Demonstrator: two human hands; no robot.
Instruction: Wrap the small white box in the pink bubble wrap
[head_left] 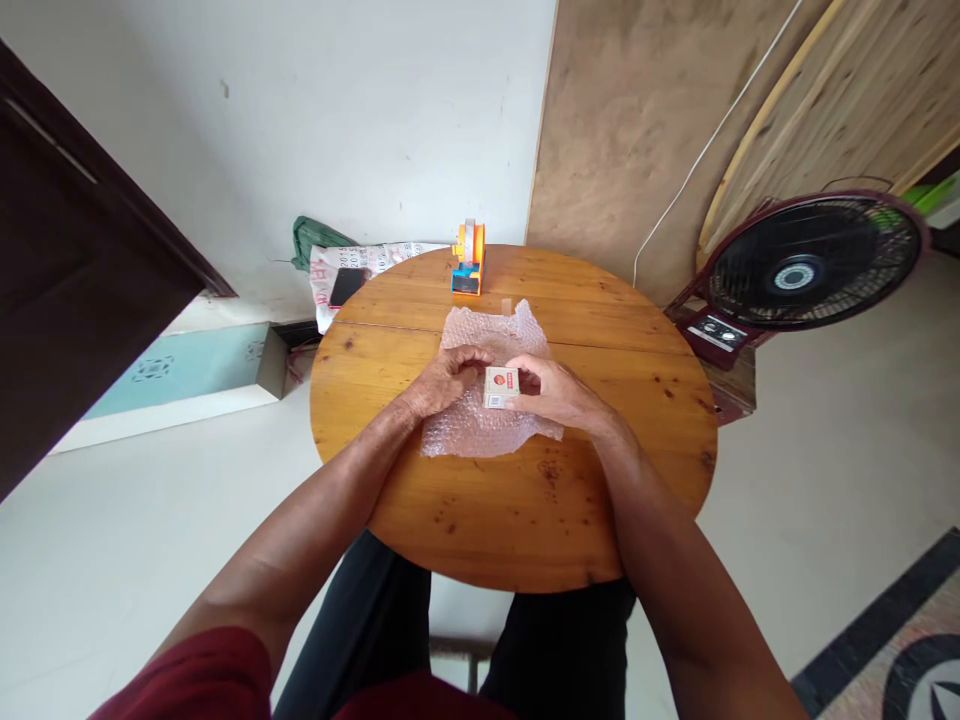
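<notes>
A small white box (501, 388) with red printing on top is over a sheet of bubble wrap (480, 430) in the middle of the table. On its right side, my right hand (559, 392) grips it between thumb and fingers. My left hand (450, 382) is just left of the box, with its fingers bent and a gap between them and the thumb. I see nothing in that hand; whether its thumb touches the box is unclear. The wrap lies spread out beneath both hands.
An orange and blue tape dispenser (468, 262) with a tape roll stands at the far side of the round wooden table (525, 530). A fan (795, 270) is at the right. Beyond the table's left edge lie a printed white sack (390, 257) and a dark flat object (347, 287).
</notes>
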